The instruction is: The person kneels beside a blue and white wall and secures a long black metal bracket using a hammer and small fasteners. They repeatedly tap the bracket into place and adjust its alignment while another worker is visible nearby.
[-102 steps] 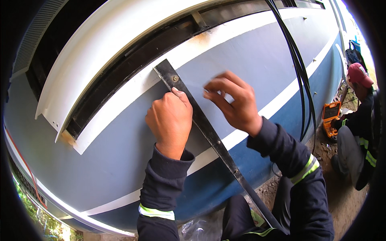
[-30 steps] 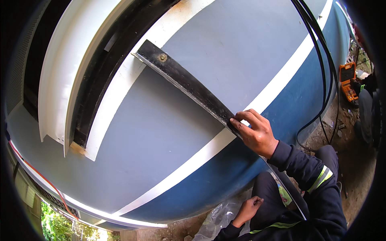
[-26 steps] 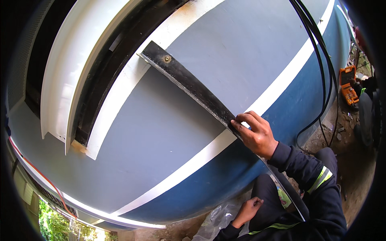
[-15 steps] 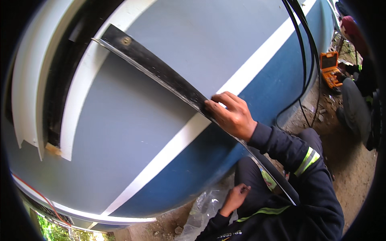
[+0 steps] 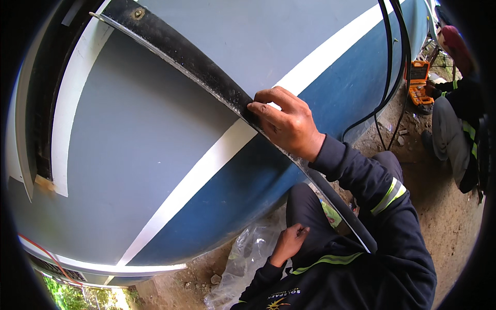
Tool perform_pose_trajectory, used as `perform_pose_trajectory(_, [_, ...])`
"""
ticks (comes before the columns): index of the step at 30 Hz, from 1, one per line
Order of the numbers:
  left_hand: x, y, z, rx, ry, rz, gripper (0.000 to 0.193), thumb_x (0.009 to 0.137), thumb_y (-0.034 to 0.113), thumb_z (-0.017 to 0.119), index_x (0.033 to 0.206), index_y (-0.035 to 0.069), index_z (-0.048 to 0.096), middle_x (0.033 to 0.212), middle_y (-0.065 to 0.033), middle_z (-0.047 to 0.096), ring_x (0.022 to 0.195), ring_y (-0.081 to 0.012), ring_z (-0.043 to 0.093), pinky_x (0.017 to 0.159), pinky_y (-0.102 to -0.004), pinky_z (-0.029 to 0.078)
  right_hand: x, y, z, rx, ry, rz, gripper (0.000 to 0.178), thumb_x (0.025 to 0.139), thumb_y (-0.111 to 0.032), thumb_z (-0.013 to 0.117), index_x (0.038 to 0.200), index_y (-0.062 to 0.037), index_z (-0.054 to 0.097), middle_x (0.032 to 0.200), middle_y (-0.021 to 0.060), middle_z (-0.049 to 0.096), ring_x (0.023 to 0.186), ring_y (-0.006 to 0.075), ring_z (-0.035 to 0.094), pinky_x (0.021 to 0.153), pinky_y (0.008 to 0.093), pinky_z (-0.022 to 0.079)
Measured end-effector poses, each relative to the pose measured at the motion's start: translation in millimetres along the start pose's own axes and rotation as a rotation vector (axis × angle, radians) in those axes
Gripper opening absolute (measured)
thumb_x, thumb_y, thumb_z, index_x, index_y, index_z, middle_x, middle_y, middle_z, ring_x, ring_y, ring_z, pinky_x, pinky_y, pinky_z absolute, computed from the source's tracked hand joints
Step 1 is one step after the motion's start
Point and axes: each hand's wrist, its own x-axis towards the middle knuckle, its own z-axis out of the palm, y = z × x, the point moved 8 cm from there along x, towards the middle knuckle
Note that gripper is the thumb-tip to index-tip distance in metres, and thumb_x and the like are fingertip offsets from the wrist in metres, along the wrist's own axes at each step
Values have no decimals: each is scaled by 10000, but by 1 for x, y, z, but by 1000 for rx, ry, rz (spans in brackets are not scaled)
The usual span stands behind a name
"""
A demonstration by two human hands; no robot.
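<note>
The largest thing before you is the curved painted panel (image 5: pixel 150 124), grey above and blue toward its lower edge, with a white stripe (image 5: pixel 201 160) between. Bare dirt ground (image 5: pixel 429 222) lies beyond that edge. Across the panel slants your long black bar (image 5: pixel 217 85), its top end over the panel's upper-left white border and its lower end down beside your lap. Whether anything fixes it to the panel, you cannot tell from here; if nothing does, a slackened touch could let it slide toward you, scraping the paint. Clear plastic (image 5: pixel 243 263) lies below the panel's lower edge, near your leg; a foot set on it could slip. Black cables (image 5: pixel 407 57) hang toward the right, well apart from the bar. Your right hand (image 5: pixel 287 121) has curled fingertips on the bar near the stripe, though a firm grip cannot be confirmed. Your left hand (image 5: pixel 290 243) is loosely curled by your thigh; anything small inside is hidden, and could drop into the dirt. Smallest is the bolt (image 5: pixel 138 13) near the bar's top end.
</note>
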Motion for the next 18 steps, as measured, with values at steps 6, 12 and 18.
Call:
perform_pose_trajectory(6, [-1,-1,2,30,-14,-18,365,1011,306,696,871,-20,609,698,-212,555,620,-346,534,618,-431,434,2,5,-1,25,-8,43,231,809,-9,822,1020,-9,728,976,126,693,842,279,685,697,379,585])
perform_pose_trajectory(12, [-4,-3,1,31,-5,-37,369,1007,313,699,872,-22,619,722,-223,584,637,-352,571,626,-436,443,-2,6,1,-12,-6,46,239,810,-17,814,1030,-16,720,979,124,694,839,283,682,698,382,576])
perform_pose_trajectory(18, [-4,-18,8,6,16,-12,373,1000,334,711,904,-23,661,784,-251,637,722,-402,658,662,-461,487,-3,-4,2,-57,-45,3,439,696,57,748,1124,-26,705,1066,121,667,910,288,655,760,405,561])
